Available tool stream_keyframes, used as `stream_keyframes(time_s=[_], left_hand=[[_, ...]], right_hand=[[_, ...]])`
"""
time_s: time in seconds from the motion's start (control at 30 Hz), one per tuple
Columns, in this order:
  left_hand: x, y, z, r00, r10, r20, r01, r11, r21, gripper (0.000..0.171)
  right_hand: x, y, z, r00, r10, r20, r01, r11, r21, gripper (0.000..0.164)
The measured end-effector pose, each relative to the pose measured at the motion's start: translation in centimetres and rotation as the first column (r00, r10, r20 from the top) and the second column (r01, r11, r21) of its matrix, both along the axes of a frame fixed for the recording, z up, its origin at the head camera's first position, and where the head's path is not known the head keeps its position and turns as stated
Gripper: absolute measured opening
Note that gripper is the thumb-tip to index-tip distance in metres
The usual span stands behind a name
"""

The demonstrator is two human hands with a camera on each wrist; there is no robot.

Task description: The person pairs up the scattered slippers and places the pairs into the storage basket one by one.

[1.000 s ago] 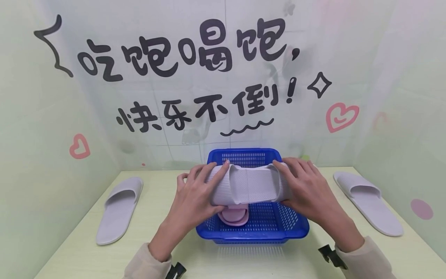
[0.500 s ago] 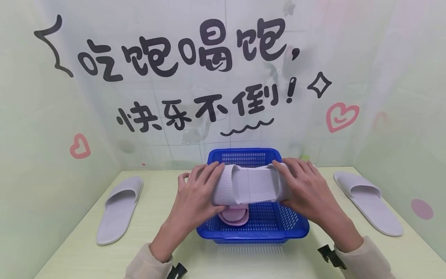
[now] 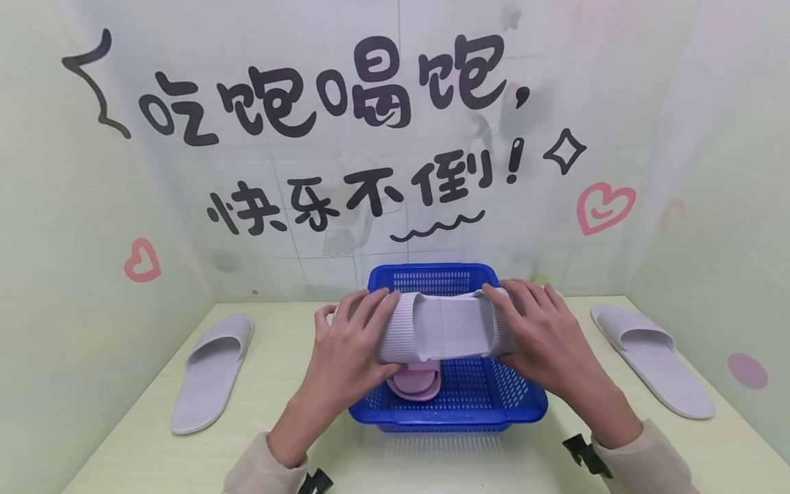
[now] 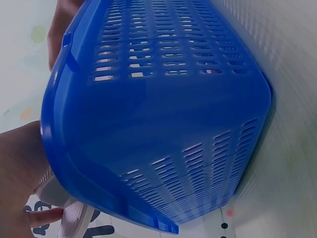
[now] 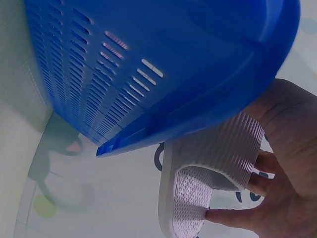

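In the head view, pale lilac slippers (image 3: 459, 326) with a ribbed strap at each end are held sideways over the blue basket (image 3: 450, 416). They look like a pair fitted into each other, a thin line crossing the footbed between the straps. My left hand (image 3: 350, 343) grips the left end, fingers over the top and thumb below. The right end is gripped by my right hand (image 3: 543, 336) in the same way. Inside the basket lies a pink slipper (image 3: 416, 382), partly hidden. The right wrist view shows the ribbed strap (image 5: 228, 148) beyond the basket rim.
One lilac slipper (image 3: 212, 374) lies on the left of the pale table (image 3: 290, 315), another slipper (image 3: 654, 363) on the right. A wall (image 3: 345, 274) with large black lettering rises directly behind the basket; further walls stand on both sides.
The left strap has shifted slightly right, towards the right one, and my left fingers have moved a little on it. My right hand has hardly moved.
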State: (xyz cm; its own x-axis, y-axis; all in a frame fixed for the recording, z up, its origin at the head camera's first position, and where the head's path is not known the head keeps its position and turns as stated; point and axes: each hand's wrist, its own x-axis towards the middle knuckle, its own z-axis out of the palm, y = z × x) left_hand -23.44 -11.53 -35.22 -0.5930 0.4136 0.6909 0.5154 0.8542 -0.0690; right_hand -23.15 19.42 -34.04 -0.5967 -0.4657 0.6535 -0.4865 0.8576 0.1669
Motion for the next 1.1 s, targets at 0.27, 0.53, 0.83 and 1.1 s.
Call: stream_keyframes(time_s=[0.27, 0.53, 0.83, 1.1], left_hand=[[0.07, 0.02, -0.16, 1.000, 0.010, -0.009, -0.010, 1.000, 0.009, 0.112], [0.14, 0.15, -0.15, 1.000, 0.001, 0.000, -0.001, 1.000, 0.018, 0.113], [0.09, 0.69, -0.28, 1.000, 0.005, -0.013, -0.005, 1.000, 0.025, 0.114], [0.17, 0.78, -0.16, 1.000, 0.003, -0.002, -0.003, 1.000, 0.031, 0.112]], right_hand=[[0.36, -0.20, 0.14, 0.999, -0.020, 0.026, 0.020, 1.000, -0.009, 0.116], [0.44, -0.29, 0.24, 1.000, -0.003, 0.016, 0.004, 1.000, -0.004, 0.113], [0.48, -0.25, 0.23, 1.000, -0.023, 0.020, 0.023, 1.000, 0.002, 0.114], [0.25, -0.27, 0.34, 1.000, -0.001, 0.002, 0.001, 1.000, 0.011, 0.111]])
